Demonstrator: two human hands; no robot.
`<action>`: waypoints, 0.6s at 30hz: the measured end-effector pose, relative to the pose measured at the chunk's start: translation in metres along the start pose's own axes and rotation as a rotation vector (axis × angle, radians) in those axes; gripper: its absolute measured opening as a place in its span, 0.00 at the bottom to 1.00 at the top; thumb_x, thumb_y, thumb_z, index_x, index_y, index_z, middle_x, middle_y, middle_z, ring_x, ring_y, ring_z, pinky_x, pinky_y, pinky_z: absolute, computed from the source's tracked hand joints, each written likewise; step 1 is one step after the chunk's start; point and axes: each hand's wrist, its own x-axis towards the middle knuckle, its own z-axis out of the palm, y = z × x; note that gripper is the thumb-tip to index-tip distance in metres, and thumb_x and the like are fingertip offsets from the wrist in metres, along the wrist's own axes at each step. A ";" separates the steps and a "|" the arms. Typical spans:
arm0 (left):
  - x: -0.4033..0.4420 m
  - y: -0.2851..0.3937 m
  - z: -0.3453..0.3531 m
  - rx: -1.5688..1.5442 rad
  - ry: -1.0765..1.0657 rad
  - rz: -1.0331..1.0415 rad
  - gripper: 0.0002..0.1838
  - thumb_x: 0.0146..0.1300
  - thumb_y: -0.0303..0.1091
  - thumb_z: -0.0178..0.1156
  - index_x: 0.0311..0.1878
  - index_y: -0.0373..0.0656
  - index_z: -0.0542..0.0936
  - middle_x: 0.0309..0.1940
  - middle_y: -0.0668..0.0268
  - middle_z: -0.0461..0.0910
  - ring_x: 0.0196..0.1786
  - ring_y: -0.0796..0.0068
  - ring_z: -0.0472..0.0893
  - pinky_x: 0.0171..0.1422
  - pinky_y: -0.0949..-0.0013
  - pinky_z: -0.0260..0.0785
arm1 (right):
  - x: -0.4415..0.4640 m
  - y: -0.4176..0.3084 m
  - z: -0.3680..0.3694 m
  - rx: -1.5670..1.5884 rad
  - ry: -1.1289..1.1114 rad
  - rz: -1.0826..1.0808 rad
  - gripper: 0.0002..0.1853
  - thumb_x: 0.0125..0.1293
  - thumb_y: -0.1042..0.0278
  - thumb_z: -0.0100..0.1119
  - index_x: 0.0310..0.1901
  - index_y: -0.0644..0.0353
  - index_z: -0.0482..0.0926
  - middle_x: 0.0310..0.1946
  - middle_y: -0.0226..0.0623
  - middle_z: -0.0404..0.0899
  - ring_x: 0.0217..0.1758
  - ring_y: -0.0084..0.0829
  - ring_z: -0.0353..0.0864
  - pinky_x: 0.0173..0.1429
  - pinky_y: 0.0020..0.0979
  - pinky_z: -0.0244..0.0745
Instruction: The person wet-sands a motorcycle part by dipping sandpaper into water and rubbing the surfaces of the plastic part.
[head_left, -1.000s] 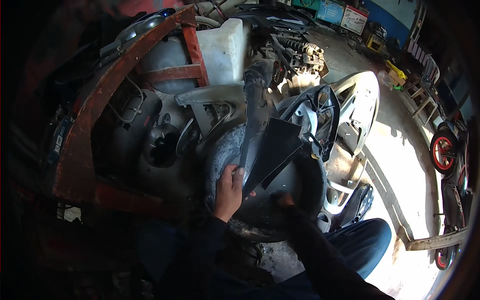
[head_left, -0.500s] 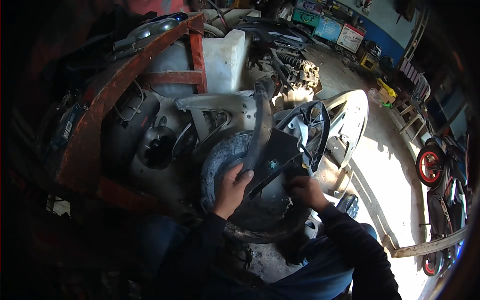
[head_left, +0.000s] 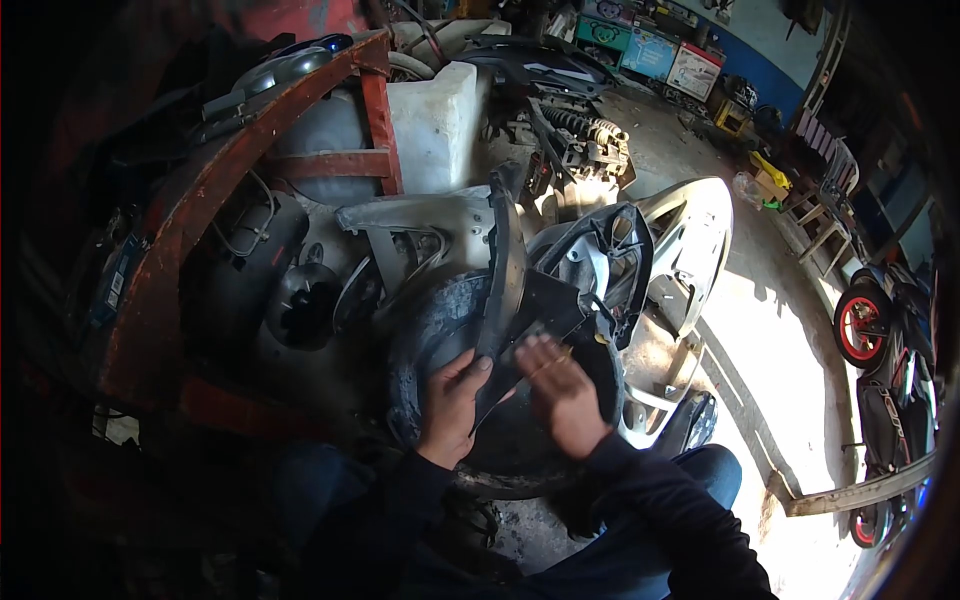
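Observation:
My left hand (head_left: 452, 405) grips the lower end of a dark motorcycle body panel (head_left: 506, 270), thumb on its near face. The panel stands tilted, its long curved edge pointing up and away from me. Flat against or just over the panel's dark face lies my right hand (head_left: 565, 395), fingers stretched out and a little blurred; whether it touches cannot be made out. Nothing shows in that hand. Under both hands is a round black basin (head_left: 408, 330) with a worn grey rim, its inside dark and partly hidden.
Pale body panels (head_left: 690, 250) and a black-and-silver part (head_left: 600, 255) lie beyond the basin. A rusty red metal frame (head_left: 160, 290) stands at left, near a dark cylinder (head_left: 262, 240). Farther off are a shock absorber (head_left: 570, 120), a wooden stool (head_left: 825, 240) and a parked motorcycle (head_left: 885, 390).
My right hand has moved left and its pinched fingers have straightened over the panel. The teal patch there is now hidden or gone. The panel, still in my left hand, has shifted slightly left.

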 end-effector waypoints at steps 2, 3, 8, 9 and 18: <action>0.003 -0.012 -0.005 0.120 0.101 0.067 0.09 0.70 0.26 0.56 0.50 0.34 0.79 0.44 0.61 0.82 0.44 0.71 0.83 0.55 0.55 0.81 | -0.005 -0.017 0.005 0.025 -0.010 -0.047 0.31 0.52 0.81 0.56 0.63 0.62 0.75 0.63 0.49 0.74 0.69 0.45 0.72 0.71 0.42 0.68; -0.003 -0.006 0.002 0.038 0.080 0.039 0.11 0.71 0.27 0.56 0.52 0.33 0.79 0.43 0.63 0.82 0.44 0.73 0.83 0.53 0.61 0.81 | 0.002 -0.007 -0.001 0.041 0.008 -0.007 0.31 0.52 0.81 0.56 0.62 0.62 0.75 0.63 0.49 0.74 0.69 0.46 0.72 0.71 0.42 0.68; 0.001 -0.004 -0.003 0.005 0.057 0.039 0.12 0.71 0.29 0.57 0.51 0.33 0.80 0.43 0.62 0.83 0.43 0.75 0.83 0.49 0.69 0.80 | 0.001 -0.022 0.000 -0.018 0.018 0.021 0.29 0.55 0.81 0.54 0.62 0.64 0.75 0.62 0.52 0.74 0.68 0.48 0.72 0.70 0.43 0.68; -0.001 -0.005 -0.004 0.025 0.056 0.033 0.09 0.71 0.29 0.55 0.49 0.34 0.79 0.44 0.60 0.82 0.44 0.69 0.84 0.53 0.59 0.81 | -0.003 -0.022 0.005 -0.003 0.010 -0.011 0.28 0.56 0.81 0.53 0.62 0.65 0.74 0.62 0.54 0.74 0.68 0.49 0.72 0.70 0.43 0.67; -0.003 -0.004 -0.003 0.045 0.095 0.051 0.11 0.71 0.29 0.56 0.50 0.33 0.79 0.43 0.60 0.82 0.47 0.69 0.84 0.55 0.63 0.79 | 0.007 -0.011 -0.010 0.012 -0.027 -0.001 0.28 0.58 0.73 0.54 0.63 0.69 0.72 0.61 0.54 0.74 0.68 0.49 0.72 0.72 0.45 0.65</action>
